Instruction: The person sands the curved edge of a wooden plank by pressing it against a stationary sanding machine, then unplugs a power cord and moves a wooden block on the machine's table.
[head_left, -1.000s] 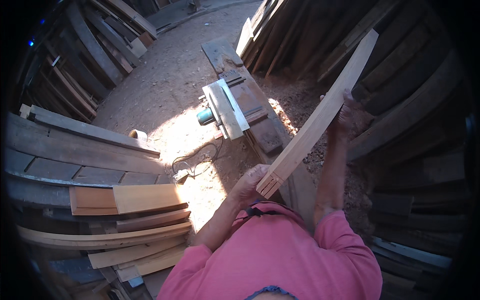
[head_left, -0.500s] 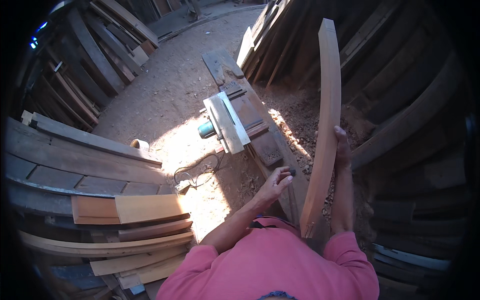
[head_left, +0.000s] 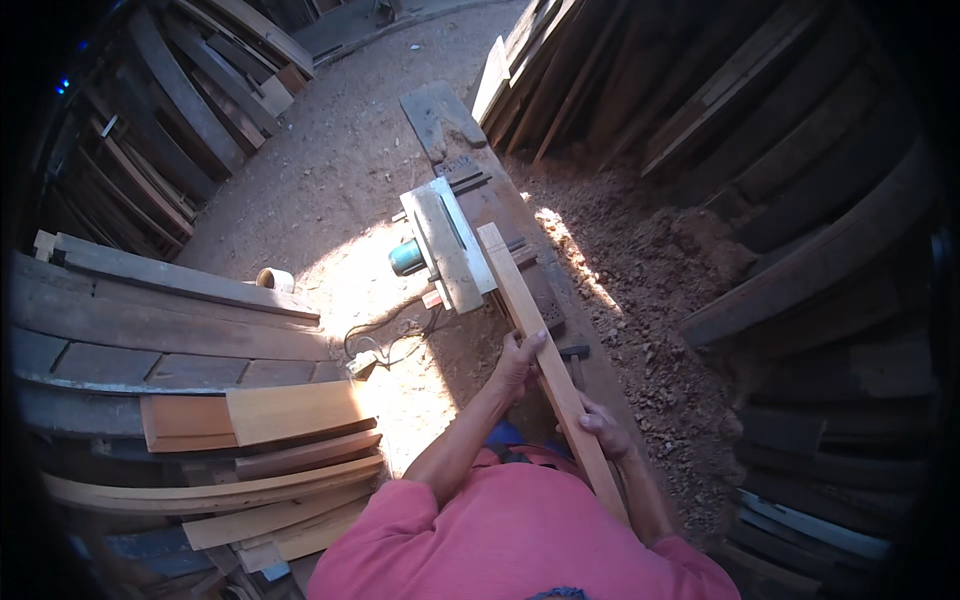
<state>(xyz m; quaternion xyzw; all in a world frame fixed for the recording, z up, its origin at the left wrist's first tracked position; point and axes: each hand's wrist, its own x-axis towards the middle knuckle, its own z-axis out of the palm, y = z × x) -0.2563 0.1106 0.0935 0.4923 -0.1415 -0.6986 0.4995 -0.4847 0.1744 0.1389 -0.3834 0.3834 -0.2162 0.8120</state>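
Note:
A long, squared wooden beam [head_left: 553, 375] slants from my chest toward the machine on the bench. Its far end reaches beside the metal table of a bench planer with a teal motor [head_left: 440, 248]. My left hand [head_left: 519, 362] grips the beam around its middle, thumb on top. Closer to my body, my right hand [head_left: 606, 428] is wrapped on the beam's right side. A dark hammer [head_left: 575, 353] lies on the workbench [head_left: 590, 330] just right of the beam.
Stacked boards [head_left: 180, 320] fill the left side, with lighter planks [head_left: 295, 412] nearer me. Planks [head_left: 570, 90] lean at the upper right. Wood shavings [head_left: 665, 340] cover the ground right of the bench. A cable [head_left: 385, 345] and a roll of tape [head_left: 275, 279] lie left of it.
The beam has come down from upright at my right to slanting over the bench. My left hand, free before, now grips it. My right hand has moved left and nearer my body with it.

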